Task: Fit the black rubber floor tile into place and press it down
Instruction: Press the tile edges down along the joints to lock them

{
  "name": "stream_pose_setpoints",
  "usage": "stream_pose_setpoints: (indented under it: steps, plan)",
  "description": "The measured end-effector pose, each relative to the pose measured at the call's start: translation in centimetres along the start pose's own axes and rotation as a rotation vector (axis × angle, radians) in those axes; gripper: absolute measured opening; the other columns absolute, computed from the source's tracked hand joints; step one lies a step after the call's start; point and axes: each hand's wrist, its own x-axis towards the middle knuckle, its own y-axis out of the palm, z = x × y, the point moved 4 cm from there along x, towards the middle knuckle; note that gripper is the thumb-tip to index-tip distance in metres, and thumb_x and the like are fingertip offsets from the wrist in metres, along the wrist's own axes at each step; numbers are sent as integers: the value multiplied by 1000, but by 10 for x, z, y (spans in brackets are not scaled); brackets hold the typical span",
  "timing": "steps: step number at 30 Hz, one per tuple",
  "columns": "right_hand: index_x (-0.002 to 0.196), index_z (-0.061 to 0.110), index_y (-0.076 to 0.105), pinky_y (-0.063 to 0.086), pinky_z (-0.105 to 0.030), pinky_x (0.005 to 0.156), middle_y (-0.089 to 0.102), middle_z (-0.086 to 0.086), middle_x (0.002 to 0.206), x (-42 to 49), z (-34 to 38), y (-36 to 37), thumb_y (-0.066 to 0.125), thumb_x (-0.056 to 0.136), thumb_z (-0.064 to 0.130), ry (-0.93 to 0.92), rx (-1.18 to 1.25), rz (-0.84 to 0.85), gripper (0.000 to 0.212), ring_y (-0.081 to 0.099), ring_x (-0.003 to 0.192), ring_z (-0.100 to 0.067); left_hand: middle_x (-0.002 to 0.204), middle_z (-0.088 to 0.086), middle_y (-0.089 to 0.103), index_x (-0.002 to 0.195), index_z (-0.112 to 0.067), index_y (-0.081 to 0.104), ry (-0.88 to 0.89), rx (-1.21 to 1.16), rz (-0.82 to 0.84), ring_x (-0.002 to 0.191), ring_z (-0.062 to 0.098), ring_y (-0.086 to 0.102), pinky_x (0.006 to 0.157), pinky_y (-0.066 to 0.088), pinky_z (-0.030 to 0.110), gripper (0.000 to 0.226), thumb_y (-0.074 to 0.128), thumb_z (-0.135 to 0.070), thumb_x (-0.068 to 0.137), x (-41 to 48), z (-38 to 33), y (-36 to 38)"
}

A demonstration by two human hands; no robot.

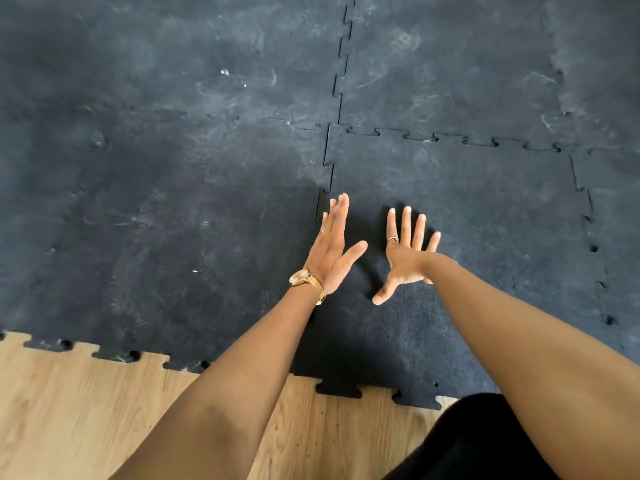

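Observation:
The black rubber floor tile (478, 216) lies at the centre right, its jigsaw edges meeting neighbouring tiles at the top, left and right. Its left seam (327, 168) shows a slight gap near my fingertips. My left hand (332, 247), with a gold watch on the wrist, is held flat and tilted on edge just over that seam, fingers together. My right hand (407, 254), wearing a ring, is spread wide with the palm down on or just above the tile. Neither hand holds anything.
Dusty black tiles (173, 168) cover the floor to the left, far side and right. Bare wooden floor (86, 410) shows along the near edge, where tile tabs stick out. My dark-clothed knee (485, 445) is at the bottom right.

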Motion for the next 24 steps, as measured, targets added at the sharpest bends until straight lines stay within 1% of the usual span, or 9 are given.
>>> stream_pose_setpoints:
  steps: [3,5,6,10,13,15,18,22,24]
  plan:
    - [132,17,-46,-21,-63,105,-54,-13,138,-1,-1,3,89,42,58,-2,11,-26,168,-50,123,-38,163,4,-4,154,-10,0,-7,134,-94,146,9,-15,122,-1,44,68,36,-28,99,-9,-4,-4]
    - [134,18,-45,-21,-62,104,-53,-13,139,-1,0,4,89,41,58,-9,29,-43,168,-50,124,-37,163,10,0,154,-8,4,-32,238,-233,148,17,-13,123,-1,41,66,35,-31,100,-35,0,-4]
    - [135,18,-45,-22,-62,104,-53,-13,139,0,-1,6,89,41,58,-17,32,-47,168,-50,124,-37,163,11,0,154,-8,4,-24,264,-249,149,20,-13,123,-3,39,69,38,-35,100,-51,3,0]
    - [137,19,-42,-23,-60,104,-52,-12,140,0,0,7,89,40,59,-26,49,-75,168,-49,125,-35,163,14,-6,155,-12,1,68,477,-70,149,25,-16,122,-4,39,85,44,-54,94,-74,11,16]
    - [139,23,-40,-25,-57,104,-50,-6,143,-2,-3,7,88,37,61,-55,72,-110,168,-50,126,-30,163,15,-4,154,-10,3,129,539,-57,150,25,-12,123,3,46,83,45,-50,96,-69,4,15]
    - [140,28,-39,-26,-55,105,-50,-3,143,0,-10,11,87,38,63,-69,74,-127,166,-51,126,-27,162,14,-1,154,-8,5,167,514,-106,150,24,-9,122,8,48,77,45,-42,98,-74,-3,17]
    - [138,29,-41,-27,-56,104,-52,-3,141,4,-12,13,85,38,66,-79,69,-103,165,-52,124,-27,161,11,-3,153,-8,5,72,423,-231,150,23,-11,123,2,44,74,41,-42,98,-92,-3,24]
    - [139,27,-39,-27,-55,103,-50,-5,143,4,-12,12,86,39,65,-83,74,-114,165,-49,127,-29,163,12,-5,155,-13,0,-47,561,-111,149,25,-14,123,1,40,90,39,-62,91,-97,10,36]
    - [139,27,-39,-26,-56,104,-50,-5,143,4,-10,10,85,39,65,-95,80,-122,164,-49,127,-29,163,10,-6,155,-13,-2,-14,484,-106,150,23,-14,123,-1,38,92,42,-61,90,-96,9,31]
